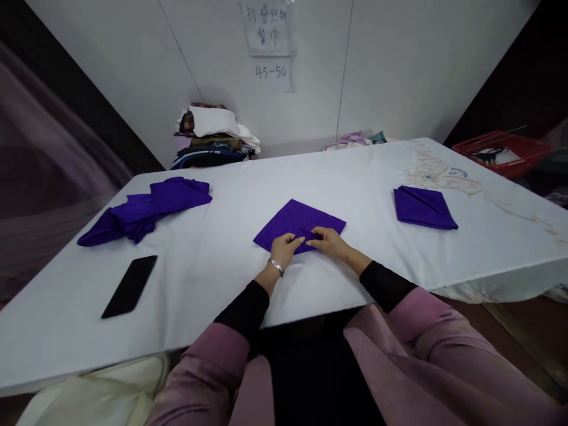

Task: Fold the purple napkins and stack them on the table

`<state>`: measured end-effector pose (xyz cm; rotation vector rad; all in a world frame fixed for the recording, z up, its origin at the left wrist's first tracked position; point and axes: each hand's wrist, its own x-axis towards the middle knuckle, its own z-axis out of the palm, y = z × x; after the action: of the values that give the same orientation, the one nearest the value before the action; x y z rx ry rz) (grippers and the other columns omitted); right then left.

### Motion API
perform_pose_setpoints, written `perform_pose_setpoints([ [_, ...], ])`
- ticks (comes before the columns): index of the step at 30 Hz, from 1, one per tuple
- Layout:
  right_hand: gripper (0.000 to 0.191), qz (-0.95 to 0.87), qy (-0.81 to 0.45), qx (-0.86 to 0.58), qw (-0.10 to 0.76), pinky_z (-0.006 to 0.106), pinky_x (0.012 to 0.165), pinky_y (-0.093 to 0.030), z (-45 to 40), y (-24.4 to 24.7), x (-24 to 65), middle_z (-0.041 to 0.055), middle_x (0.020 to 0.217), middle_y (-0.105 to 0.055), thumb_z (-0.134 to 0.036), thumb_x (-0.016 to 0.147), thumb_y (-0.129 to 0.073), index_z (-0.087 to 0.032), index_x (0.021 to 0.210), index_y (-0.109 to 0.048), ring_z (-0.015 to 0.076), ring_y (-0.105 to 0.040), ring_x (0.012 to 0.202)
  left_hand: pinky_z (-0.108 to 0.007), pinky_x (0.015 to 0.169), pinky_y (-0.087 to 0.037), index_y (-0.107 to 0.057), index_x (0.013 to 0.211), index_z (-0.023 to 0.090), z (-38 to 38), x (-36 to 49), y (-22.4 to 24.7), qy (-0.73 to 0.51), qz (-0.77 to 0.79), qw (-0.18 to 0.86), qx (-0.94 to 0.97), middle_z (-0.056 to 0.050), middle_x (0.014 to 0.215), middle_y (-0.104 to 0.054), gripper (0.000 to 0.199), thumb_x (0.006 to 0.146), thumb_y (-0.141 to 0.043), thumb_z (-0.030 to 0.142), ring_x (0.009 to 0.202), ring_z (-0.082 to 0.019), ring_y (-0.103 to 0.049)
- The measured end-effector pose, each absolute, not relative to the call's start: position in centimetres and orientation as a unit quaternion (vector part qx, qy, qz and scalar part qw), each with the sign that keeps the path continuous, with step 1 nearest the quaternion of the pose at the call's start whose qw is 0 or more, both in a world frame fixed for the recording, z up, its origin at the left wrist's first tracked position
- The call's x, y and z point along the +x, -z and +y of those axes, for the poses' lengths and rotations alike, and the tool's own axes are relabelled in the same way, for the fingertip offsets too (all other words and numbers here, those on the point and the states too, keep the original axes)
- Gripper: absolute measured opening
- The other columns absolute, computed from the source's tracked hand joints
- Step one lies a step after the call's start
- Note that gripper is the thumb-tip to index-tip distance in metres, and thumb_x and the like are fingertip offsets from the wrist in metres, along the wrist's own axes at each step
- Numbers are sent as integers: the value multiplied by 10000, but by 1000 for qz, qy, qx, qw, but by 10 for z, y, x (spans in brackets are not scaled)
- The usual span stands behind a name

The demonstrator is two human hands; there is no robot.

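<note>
White wall (390, 65) stands beyond the table (222, 290), whose pale cover gives a smooth, wide surface and makes the purple fabric easy for me to pick out from my remote post. I have both hands over the near part of the cloth (293, 214), which lies flat with a point facing away from them, centred before the body, presumably so that both arms reach it evenly. My left hand (284, 248) and right hand (329, 241) are narrow, fingertips close together from either side, an arrangement that would suit working a small fold; I cannot tell from this angle whether fabric is pinched between finger and thumb. Off to the right of the hands sits a folded square (423, 208), well apart, perhaps to keep it out of the working space. Well to the left, a crumpled heap (151, 207) of the same purple lies loose, likely within reach for the left arm. Nearer me on that side rests the phone (129, 287), clear of the fabric. Far beyond the hands, a clothes pile (215, 139) stands against the wall, and a red basket (523, 160) sits past the far right edge.
</note>
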<state>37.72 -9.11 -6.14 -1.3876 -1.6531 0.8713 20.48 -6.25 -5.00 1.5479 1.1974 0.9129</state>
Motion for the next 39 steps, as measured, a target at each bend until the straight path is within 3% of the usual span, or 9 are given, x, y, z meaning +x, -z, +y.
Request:
perform_pose_setpoints([
  [6, 212, -662, -362, -536, 379, 233, 564, -340, -93, 61, 371, -29, 629, -518, -368, 769, -564, -167, 706, -592, 115, -435, 597, -209, 461, -246, -528, 531, 161, -64, 205, 55, -382, 492, 469, 626, 87, 462, -378, 339, 598, -688, 453, 476, -54, -319],
  [9, 218, -664, -365, -529, 383, 228, 551, -336, -96, 57, 371, -32, 612, -514, -355, 781, -552, -161, 688, -589, 109, -434, 576, -206, 486, -323, -590, 587, 157, -67, 201, 51, -368, 475, 478, 640, 69, 495, -476, 314, 605, -693, 453, 502, -69, -416],
  [12, 226, -676, -365, -515, 380, 223, 545, -342, -101, 54, 372, -26, 626, -537, -358, 803, -538, -162, 710, -602, 111, -458, 580, -242, 623, -451, -663, 823, 163, -69, 193, 45, -343, 411, 520, 666, 7, 713, -656, 340, 633, -686, 445, 667, -126, -574],
  [14, 221, -696, -363, -500, 366, 226, 563, -359, -106, 53, 374, -19, 656, -568, -361, 810, -541, -167, 741, -621, 117, -487, 599, -290, 736, -485, -654, 934, 169, -68, 187, 41, -348, 394, 525, 669, -36, 857, -694, 388, 686, -638, 466, 781, -160, -619],
  [21, 207, -753, -346, -458, 322, 252, 684, -412, -129, 47, 375, 20, 832, -656, -342, 834, -533, -194, 885, -667, 158, -573, 748, -332, 901, -454, -659, 982, 180, -53, 169, 43, -312, 439, 422, 730, -60, 988, -698, 439, 831, -416, 514, 961, -196, -622],
  [24, 225, -735, -398, -444, 321, 252, 670, -417, -131, 42, 374, 7, 810, -651, -366, 827, -539, -187, 882, -663, 152, -568, 729, -324, 899, -449, -664, 996, 201, -53, 166, 46, -261, 436, 388, 769, -41, 1014, -693, 437, 841, -397, 510, 979, -195, -611],
  [29, 255, -657, -467, -490, 333, 235, 537, -387, -97, 28, 379, -26, 625, -566, -417, 756, -606, -166, 711, -604, 110, -490, 555, -325, 865, -448, -668, 1000, 207, -42, 161, 39, -235, 449, 371, 778, -36, 973, -698, 482, 857, -337, 527, 923, -197, -619],
  [32, 240, -601, -497, -528, 337, 239, 508, -398, -57, 21, 383, -12, 614, -582, -402, 748, -615, -163, 740, -596, 109, -495, 517, -320, 841, -446, -677, 973, 208, -25, 159, 34, -238, 486, 355, 763, -44, 965, -697, 516, 854, -312, 552, 931, -207, -612],
  [39, 197, -630, -352, -643, 256, 235, 509, -399, 10, 33, 383, 9, 602, -601, -319, 812, -554, -155, 721, -616, 114, -508, 516, -287, 698, -461, -628, 1073, 196, 6, 160, 44, -205, 543, 335, 742, -53, 855, -691, 452, 778, -505, 515, 779, -191, -622],
])
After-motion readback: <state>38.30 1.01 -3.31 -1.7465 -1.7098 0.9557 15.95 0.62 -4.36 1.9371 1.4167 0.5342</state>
